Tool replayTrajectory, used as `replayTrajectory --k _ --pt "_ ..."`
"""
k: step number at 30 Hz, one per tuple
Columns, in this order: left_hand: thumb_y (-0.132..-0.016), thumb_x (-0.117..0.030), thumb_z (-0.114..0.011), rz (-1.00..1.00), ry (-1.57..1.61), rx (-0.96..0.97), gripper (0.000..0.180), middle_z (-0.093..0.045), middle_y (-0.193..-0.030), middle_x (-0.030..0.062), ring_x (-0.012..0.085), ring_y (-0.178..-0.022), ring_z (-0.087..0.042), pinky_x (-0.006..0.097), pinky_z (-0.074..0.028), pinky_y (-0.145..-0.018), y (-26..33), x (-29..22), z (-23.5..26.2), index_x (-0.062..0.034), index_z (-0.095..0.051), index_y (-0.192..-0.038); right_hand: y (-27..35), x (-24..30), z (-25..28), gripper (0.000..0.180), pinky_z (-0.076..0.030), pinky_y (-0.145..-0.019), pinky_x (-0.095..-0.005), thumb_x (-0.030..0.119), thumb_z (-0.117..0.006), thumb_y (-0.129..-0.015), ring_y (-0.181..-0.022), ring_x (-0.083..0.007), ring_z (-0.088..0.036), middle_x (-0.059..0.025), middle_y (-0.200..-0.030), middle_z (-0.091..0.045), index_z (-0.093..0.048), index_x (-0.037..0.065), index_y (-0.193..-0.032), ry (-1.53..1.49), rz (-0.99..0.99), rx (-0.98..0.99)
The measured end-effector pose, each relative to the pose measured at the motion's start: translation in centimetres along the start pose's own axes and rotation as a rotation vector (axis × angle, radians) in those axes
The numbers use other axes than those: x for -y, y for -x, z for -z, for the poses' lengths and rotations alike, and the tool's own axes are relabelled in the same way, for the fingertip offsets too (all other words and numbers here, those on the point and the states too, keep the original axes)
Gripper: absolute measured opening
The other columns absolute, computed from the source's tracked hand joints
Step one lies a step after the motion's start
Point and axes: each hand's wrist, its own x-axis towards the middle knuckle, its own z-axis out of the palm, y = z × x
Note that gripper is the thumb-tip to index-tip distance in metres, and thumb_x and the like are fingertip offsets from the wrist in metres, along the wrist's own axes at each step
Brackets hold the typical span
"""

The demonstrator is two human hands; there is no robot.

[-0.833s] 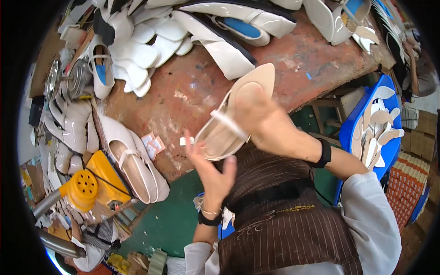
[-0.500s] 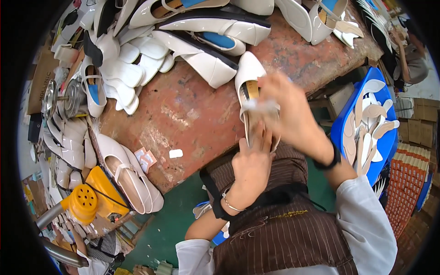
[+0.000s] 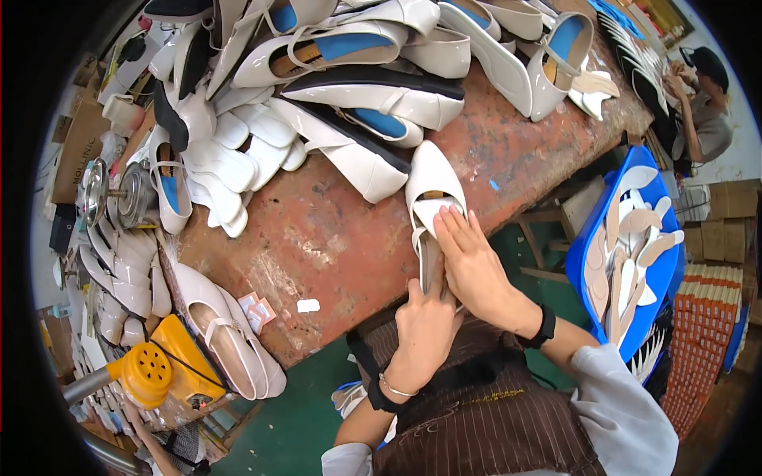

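Observation:
A glossy white pointed flat shoe lies at the table's near edge, its toe pointing away from me. My left hand is closed around its heel end, which the fingers largely hide. My right hand rests over the shoe's opening, fingers stretched out and touching a white insole inside. Part of the brown inner sole shows beyond that insole, toward the toe. The thumb side of the right hand is hard to make out.
White strap shoes are heaped at the back, beside a stack of white insoles. Left stand a pair of pale pink shoes and a yellow machine. A blue bin of insoles stands right; another person sits beyond.
My right hand has come down from a blurred motion above the shoe, holding something whitish, to lie stretched over its opening. My left hand stays at the heel. The view has shifted slightly.

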Motion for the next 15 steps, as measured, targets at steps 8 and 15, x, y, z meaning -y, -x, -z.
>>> replayTrajectory --k 8,15 --pt "-0.075 -0.024 -0.079 -0.012 0.060 0.051 0.032 -0.063 -0.108 0.0087 0.0329 -0.091 -0.057 0.043 -0.054 -0.065 0.6 0.7 0.8 -0.0057 -0.071 -0.101 -1.0 0.8 -1.6 0.052 -0.022 -0.116 -0.0586 0.011 -0.053 -0.085 -0.126 -0.0418 -0.051 -0.0319 -0.126 -0.054 -0.047 -0.017 -0.128 0.365 0.003 0.014" --pt "-0.075 -0.025 -0.079 -0.048 0.060 -0.003 0.035 -0.064 -0.102 0.0090 0.0323 -0.091 -0.058 0.041 -0.055 -0.065 0.0 0.0 0.3 -0.0054 -0.072 -0.103 -4.5 0.0 -1.0 0.053 -0.019 -0.118 -0.0574 0.020 -0.059 -0.086 -0.123 -0.0385 -0.052 -0.0263 -0.122 -0.057 -0.048 -0.008 -0.129 0.340 -0.070 0.188"
